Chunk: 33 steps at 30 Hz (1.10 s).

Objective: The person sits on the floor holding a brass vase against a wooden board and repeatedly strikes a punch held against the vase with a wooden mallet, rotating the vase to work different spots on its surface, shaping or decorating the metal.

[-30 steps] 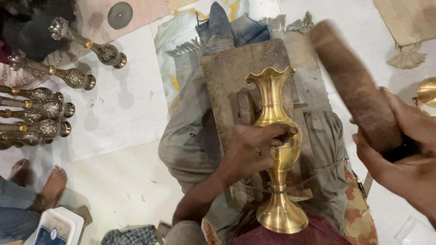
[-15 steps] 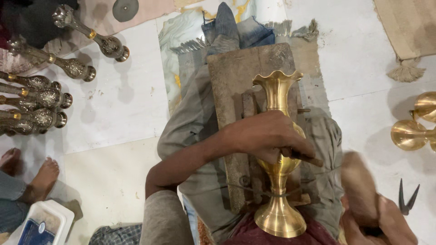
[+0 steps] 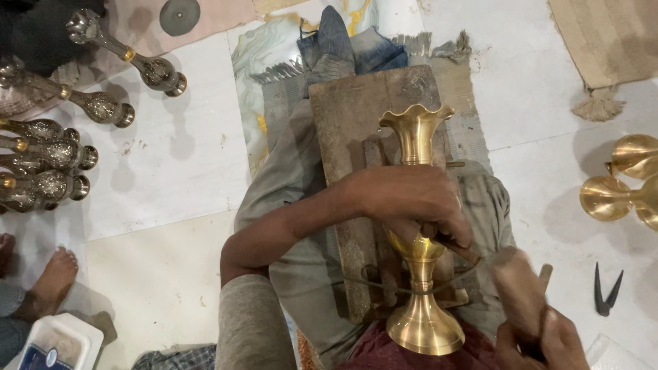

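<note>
The left hand is wrapping closed around the middle of the brass vase, which is lying across the wooden board; the right hand, below right, is gripping a blurred wooden mallet.

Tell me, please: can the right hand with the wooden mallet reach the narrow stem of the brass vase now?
Probably yes: the mallet in the right hand is beside the brass vase, whose stem is uncovered below the left hand.
</note>
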### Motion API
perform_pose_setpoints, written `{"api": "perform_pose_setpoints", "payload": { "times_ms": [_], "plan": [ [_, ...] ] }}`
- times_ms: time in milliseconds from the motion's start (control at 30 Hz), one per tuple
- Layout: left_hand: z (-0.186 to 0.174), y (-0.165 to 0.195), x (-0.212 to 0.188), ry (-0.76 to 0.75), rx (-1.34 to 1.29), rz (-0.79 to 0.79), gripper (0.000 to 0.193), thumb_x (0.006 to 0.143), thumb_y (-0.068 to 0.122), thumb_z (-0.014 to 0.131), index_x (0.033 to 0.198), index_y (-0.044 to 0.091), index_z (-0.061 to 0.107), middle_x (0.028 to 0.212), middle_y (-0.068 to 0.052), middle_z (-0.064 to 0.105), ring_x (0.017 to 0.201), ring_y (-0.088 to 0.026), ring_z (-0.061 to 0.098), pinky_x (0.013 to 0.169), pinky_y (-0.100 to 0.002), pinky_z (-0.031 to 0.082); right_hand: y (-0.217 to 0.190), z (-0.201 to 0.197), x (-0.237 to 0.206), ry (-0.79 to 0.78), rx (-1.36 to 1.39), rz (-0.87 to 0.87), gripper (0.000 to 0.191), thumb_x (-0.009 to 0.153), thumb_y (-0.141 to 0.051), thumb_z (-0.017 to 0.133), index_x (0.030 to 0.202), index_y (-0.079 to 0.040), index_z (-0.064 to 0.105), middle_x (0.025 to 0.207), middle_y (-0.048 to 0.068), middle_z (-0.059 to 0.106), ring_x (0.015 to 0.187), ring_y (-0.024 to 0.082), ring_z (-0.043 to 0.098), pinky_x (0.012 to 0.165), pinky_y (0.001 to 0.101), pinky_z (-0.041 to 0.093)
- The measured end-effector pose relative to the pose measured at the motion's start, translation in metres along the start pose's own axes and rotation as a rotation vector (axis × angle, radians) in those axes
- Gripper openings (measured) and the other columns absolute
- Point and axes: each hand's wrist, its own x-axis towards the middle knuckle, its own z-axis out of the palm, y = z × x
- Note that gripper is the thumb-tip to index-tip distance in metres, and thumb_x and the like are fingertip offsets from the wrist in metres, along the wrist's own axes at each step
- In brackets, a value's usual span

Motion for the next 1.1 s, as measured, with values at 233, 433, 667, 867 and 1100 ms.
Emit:
{"api": "perform_pose_setpoints", "payload": {
  "times_ms": [233,433,667,867,1100],
  "plan": [
    [-0.002,0.001,-0.006,0.062,-0.006,0.000,0.026,0.082,0.013,0.078,0.107,0.018,0.072,0.067,0.004,0.058,0.065,-0.012,0.058,0.059,-0.034,0.043,-0.010,0.027,-0.013,0.347,-0.614,-0.299,0.065,0.098,-0.047,0.052,0.129,0.010,0.058,0.101,0.020,0.072,0.087,0.024,0.073,0.086,0.0373,0.056],
    [0.002,0.000,-0.005,0.096,-0.022,-0.077,0.045,0.080,0.005,0.072,0.124,0.016,0.068,0.066,0.004,0.059,0.061,-0.012,0.058,0.054,-0.034,0.044,-0.028,0.084,-0.039,0.561,-0.891,-0.620,0.068,0.097,-0.049,0.066,0.127,0.011,0.054,0.098,0.016,0.066,0.088,0.019,0.066,0.083,0.0326,0.053],
    [-0.001,0.005,0.005,0.128,0.012,0.068,0.037,0.073,0.011,0.077,0.109,0.017,0.070,0.070,0.004,0.062,0.063,-0.014,0.059,0.054,-0.035,0.043,-0.010,0.055,-0.021,0.420,-0.493,-0.391,0.047,0.093,-0.029,0.071,0.122,0.006,0.059,0.094,0.015,0.065,0.082,0.019,0.064,0.078,0.0313,0.051],
    [-0.006,0.007,0.009,-0.024,0.004,-0.136,0.030,0.077,0.003,0.073,0.104,0.015,0.071,0.060,0.004,0.057,0.055,-0.012,0.057,0.050,-0.035,0.040,-0.006,0.070,-0.023,0.562,-0.922,-0.652,0.036,0.084,-0.009,0.075,0.115,0.002,0.061,0.098,0.018,0.066,0.087,0.024,0.068,0.088,0.0349,0.054],
    [-0.001,-0.004,0.003,0.112,-0.021,-0.009,0.043,0.080,0.003,0.074,0.119,0.018,0.068,0.070,0.006,0.061,0.064,-0.012,0.059,0.056,-0.033,0.043,-0.024,0.078,-0.030,0.534,-0.750,-0.375,0.071,0.074,-0.003,0.077,0.141,0.005,0.057,0.107,0.015,0.071,0.101,0.023,0.070,0.092,0.0326,0.052]
  ]
}}
